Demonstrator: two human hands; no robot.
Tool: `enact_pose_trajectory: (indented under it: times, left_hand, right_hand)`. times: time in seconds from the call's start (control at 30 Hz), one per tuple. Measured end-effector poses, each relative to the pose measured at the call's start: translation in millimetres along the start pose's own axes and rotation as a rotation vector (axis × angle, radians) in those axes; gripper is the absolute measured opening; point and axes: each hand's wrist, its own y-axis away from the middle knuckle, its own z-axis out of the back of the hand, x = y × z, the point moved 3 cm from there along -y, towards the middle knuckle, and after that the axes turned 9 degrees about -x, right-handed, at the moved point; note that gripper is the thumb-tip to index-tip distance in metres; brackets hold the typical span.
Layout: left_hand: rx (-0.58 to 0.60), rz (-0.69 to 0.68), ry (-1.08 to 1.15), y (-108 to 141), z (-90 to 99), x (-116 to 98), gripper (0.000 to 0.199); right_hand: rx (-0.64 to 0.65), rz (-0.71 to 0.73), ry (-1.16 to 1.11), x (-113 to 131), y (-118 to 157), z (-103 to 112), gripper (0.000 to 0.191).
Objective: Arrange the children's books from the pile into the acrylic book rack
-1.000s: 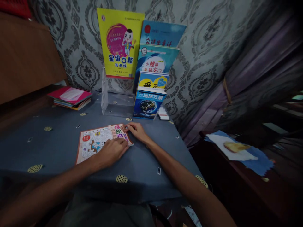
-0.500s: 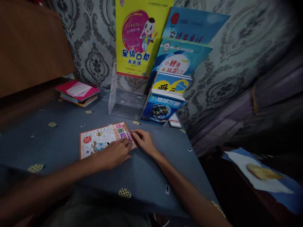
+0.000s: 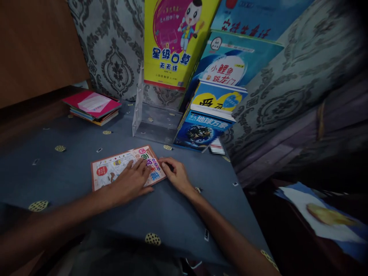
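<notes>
Grey-blue tablecloth (image 3: 184, 226): left hand (image 3: 130, 182) atop booklet (image 3: 119, 164), right hand (image 3: 178, 177) perhaps touching it

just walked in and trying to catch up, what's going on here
A person has both hands at a booklet lying flat, cover up, on a table. The left hand rests palm down across the cover, fingers spread over it, while the fingertips of the right hand are at its right edge. Behind it, a yellow book and several mostly blue ones stand in a clear rack. A stack of books lies off to the left.
</notes>
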Motion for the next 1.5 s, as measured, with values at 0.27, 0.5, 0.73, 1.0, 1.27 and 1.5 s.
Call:
enact_pose_trajectory:
  times: [0.27, 0.5, 0.73, 1.0, 1.27, 1.5]
  left_hand:
    - [0.034, 0.049, -0.038, -3.5, 18.1, -15.2, 0.027]
    - [-0.157, 0.202, 0.185, 4.1, 20.8, -4.6, 0.029]
    - [-0.200, 0.276, 0.238, 8.1, 19.6, -13.5, 0.033]
    - [-0.216, 0.277, 0.191, 9.3, 19.9, -19.7, 0.033]
    - [-0.194, 0.183, 0.088, 13.5, 11.1, -29.1, 0.028]
    - [-0.186, 0.011, 0.046, 36.2, -1.5, -19.5, 0.038]
  right_hand:
    - [-0.055, -0.255, -0.307, -23.1, 4.4, 7.1, 0.034]
    - [0.093, -0.387, -0.576, -23.3, 23.3, 13.6, 0.044]
    - [0.149, -0.318, -0.536, -22.0, 22.0, 10.7, 0.035]
    - [0.148, -0.313, -0.493, -20.6, 24.8, 12.9, 0.035]
    - [0.140, -0.326, -0.452, -18.3, 22.7, 11.2, 0.039]
    - [0.022, -0.093, -0.042, -6.1, 30.8, 12.5, 0.020]
